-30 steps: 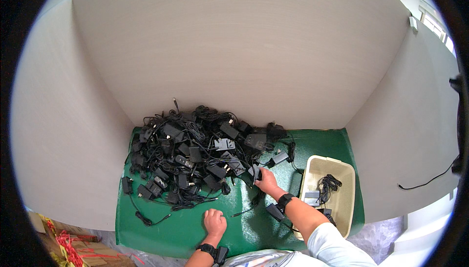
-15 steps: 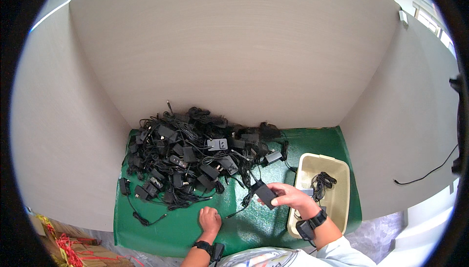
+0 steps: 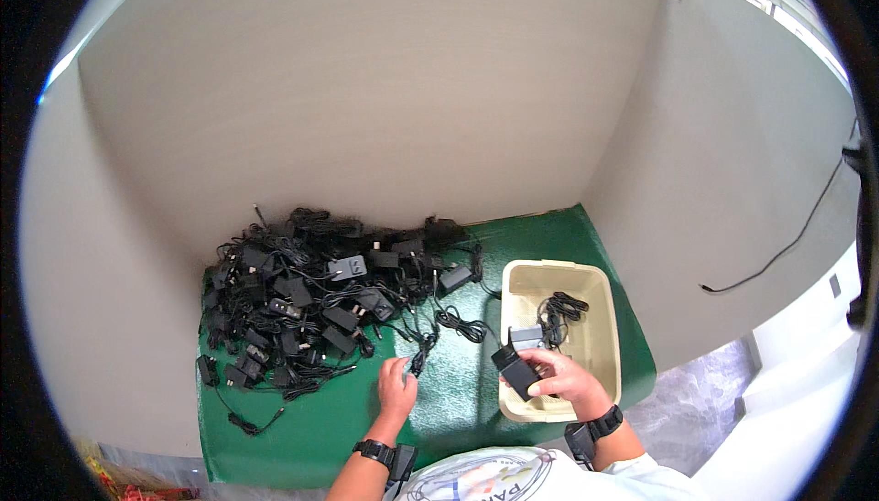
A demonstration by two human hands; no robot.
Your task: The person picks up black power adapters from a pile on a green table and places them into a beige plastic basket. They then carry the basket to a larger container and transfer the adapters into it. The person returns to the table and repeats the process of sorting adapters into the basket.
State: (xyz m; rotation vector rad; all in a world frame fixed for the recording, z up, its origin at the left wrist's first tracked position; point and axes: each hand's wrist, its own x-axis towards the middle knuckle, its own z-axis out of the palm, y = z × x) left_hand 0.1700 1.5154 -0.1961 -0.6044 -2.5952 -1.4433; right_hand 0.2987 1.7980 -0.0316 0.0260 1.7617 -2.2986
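Note:
My right hand (image 3: 568, 382) grips a black power adapter (image 3: 518, 375) between thumb and fingers, above the left wall of a cream plastic bin (image 3: 604, 354). The adapter's cord trails away to the left across the green mat. On the mat, my left hand (image 3: 396, 393) has its fingers slightly apart, right beside a bunched black cable (image 3: 423, 354); whether they touch it I cannot tell. A large tangled pile of black power adapters (image 3: 293, 290) lies to the left and beyond my left hand. Inside the bin are a coiled black cable (image 3: 560, 310) and a grey adapter (image 3: 526, 337).
Grey-beige panels (image 3: 366, 89) enclose the green mat (image 3: 458, 382) at the back and both sides. A loose adapter (image 3: 454, 277) sits right of the pile. One black cable (image 3: 760, 270) hangs along the right panel. Red strands show at the lower left.
My right hand has carried the adapter rightward to the bin's edge. My left hand has uncurled from its resting position and reached forward to the bunched cable. The whole view has shifted.

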